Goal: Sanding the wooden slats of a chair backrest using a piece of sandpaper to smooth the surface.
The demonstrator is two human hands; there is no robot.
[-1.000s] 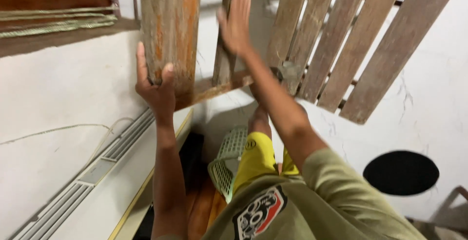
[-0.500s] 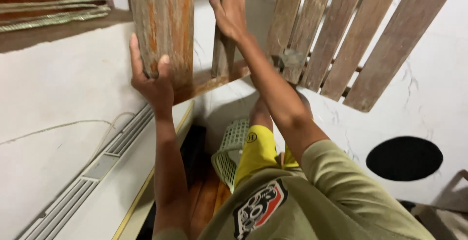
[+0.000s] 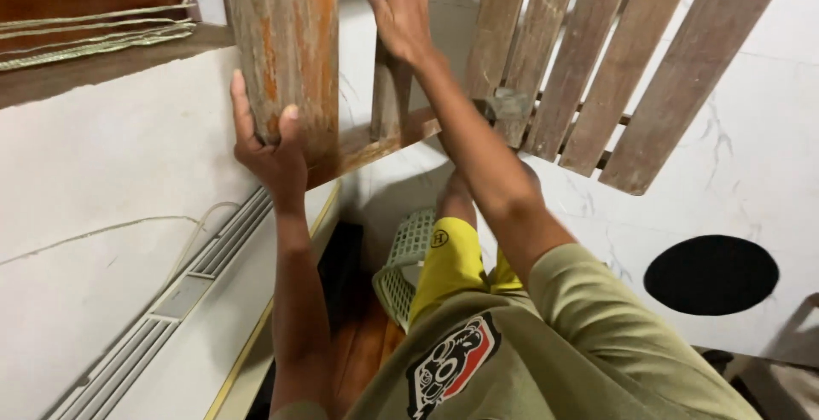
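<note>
Wooden slatted frame [image 3: 546, 53] is raised in front of us, above the pale green basket [image 3: 405, 262] and the black round opening [image 3: 711, 274]. Our left hand [image 3: 271, 151] is clamped around its weathered plank [image 3: 286, 45]; our right hand [image 3: 401, 11] presses flat, fingers spread, against a slat right of that plank.

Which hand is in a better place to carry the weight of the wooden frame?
Probably the left hand: it grips the lower end of the wide plank of the wooden frame, thumb around it. The right hand only lies flat against a thin upright slat.
</note>
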